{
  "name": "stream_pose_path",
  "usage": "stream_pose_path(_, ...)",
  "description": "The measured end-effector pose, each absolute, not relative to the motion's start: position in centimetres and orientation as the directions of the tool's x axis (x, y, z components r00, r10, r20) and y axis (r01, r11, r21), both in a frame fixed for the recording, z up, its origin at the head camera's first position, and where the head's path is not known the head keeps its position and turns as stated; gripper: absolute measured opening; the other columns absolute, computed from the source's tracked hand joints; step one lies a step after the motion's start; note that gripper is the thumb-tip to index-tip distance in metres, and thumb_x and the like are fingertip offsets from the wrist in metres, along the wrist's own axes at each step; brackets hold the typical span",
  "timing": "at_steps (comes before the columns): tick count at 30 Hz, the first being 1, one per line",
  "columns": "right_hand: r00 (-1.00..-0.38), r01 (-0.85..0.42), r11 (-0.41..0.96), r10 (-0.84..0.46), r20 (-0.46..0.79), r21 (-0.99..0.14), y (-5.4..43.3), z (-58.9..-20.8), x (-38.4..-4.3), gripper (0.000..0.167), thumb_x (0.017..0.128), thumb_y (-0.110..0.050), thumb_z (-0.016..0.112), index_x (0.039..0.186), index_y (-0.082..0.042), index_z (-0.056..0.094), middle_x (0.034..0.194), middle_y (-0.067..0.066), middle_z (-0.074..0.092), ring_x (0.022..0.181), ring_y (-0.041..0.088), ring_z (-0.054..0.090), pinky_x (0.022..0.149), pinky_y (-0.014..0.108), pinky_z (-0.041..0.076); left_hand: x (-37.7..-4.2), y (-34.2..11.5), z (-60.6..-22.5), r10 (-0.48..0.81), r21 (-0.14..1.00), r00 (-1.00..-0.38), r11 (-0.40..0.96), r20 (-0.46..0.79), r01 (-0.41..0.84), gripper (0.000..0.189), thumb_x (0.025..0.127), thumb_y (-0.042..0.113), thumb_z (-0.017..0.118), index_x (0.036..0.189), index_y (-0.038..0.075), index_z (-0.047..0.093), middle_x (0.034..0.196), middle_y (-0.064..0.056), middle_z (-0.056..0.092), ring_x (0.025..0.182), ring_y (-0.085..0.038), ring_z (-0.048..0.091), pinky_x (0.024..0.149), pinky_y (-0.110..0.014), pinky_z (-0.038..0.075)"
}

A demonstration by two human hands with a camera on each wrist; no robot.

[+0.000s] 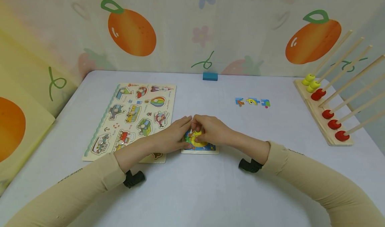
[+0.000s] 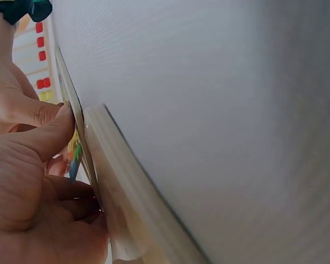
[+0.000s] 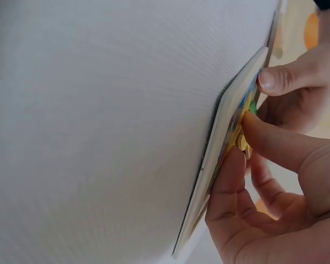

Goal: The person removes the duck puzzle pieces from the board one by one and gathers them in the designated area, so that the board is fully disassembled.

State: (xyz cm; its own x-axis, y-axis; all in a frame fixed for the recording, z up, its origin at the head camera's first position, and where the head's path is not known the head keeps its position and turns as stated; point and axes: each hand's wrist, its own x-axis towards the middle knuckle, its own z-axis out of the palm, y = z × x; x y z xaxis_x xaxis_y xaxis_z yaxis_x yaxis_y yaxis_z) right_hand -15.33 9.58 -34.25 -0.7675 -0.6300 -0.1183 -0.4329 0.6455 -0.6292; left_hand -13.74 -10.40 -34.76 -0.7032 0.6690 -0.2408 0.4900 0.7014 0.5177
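A small jigsaw board (image 1: 213, 151) with a blue, green and yellow picture lies on the table between both hands. My left hand (image 1: 171, 137) rests against its left side, fingers extended and the thumb (image 2: 60, 124) pressing near the front edge. Over the board, my right hand (image 1: 218, 130) pinches a yellow puzzle piece (image 3: 242, 142) between thumb and index finger. In the left wrist view a blue-green puzzle piece (image 2: 76, 160) stands tilted above the board. The hands hide much of the picture. Three loose jigsaw pieces (image 1: 252, 101) lie in a row farther back on the right.
A large wooden vehicle puzzle (image 1: 129, 120) lies left, partly under my left forearm. On the right stands a wooden peg rack (image 1: 323, 115) with red and yellow beads and tall rods. A blue block (image 1: 210, 76) sits at the table's back edge, before a fruit-patterned cloth.
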Motion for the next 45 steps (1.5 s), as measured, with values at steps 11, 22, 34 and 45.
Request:
stream_pose_path(11,-0.776,-0.394,0.632,-0.618,-0.127,-0.667,9.5,-34.1,-15.2,0.011,0.089,-0.005,0.07,0.095,-0.01,0.061,0.094,0.004,0.068,0.083,0.015,0.06,0.071,0.019,0.052,-13.7,-10.4,-34.6,0.67,0.519,-0.705,0.698,-0.231,0.493,0.083,0.095,0.032,0.065,0.155,-0.005,0.021,0.166,-0.023,0.011,0.155,-0.042,0.009,0.126,-0.054,0.016)
stream_pose_path(22,-0.787,-0.369,0.614,-0.605,-0.117,-0.698,9.6,-34.1,-15.2,0.012,0.09,-0.004,0.067,0.099,-0.008,0.058,0.083,0.004,0.061,0.075,0.013,0.054,0.066,0.018,0.046,-13.5,-10.4,-34.5,0.673,0.525,-0.703,0.695,-0.232,0.492,0.082,0.096,0.032,0.064,0.155,-0.006,0.021,0.166,-0.022,0.011,0.155,-0.041,0.008,0.127,-0.054,0.016)
stream_pose_path(34,-0.787,-0.312,0.61,-0.595,-0.162,-0.728,10.4,-33.3,-15.6,0.015,0.09,-0.005,0.065,0.104,-0.008,0.064,0.086,0.004,0.063,0.081,0.014,0.056,0.072,0.019,0.049,-13.7,-10.5,-34.9,0.673,0.514,-0.705,0.696,-0.223,0.502,0.083,0.096,0.033,0.065,0.155,-0.005,0.021,0.166,-0.022,0.011,0.155,-0.041,0.01,0.126,-0.054,0.017)
stream_pose_path(45,-0.809,-0.211,0.586,-0.554,-0.196,-0.782,13.0,-32.8,-16.5,0.02,0.088,-0.005,0.063,0.108,-0.008,0.066,0.089,0.006,0.062,0.075,0.015,0.062,0.07,0.024,0.054,-13.6,-10.5,-34.9,0.668,0.485,-0.708,0.709,-0.229,0.512,0.084,0.096,0.034,0.064,0.154,-0.007,0.02,0.166,-0.021,0.01,0.155,-0.04,0.01,0.127,-0.052,0.016)
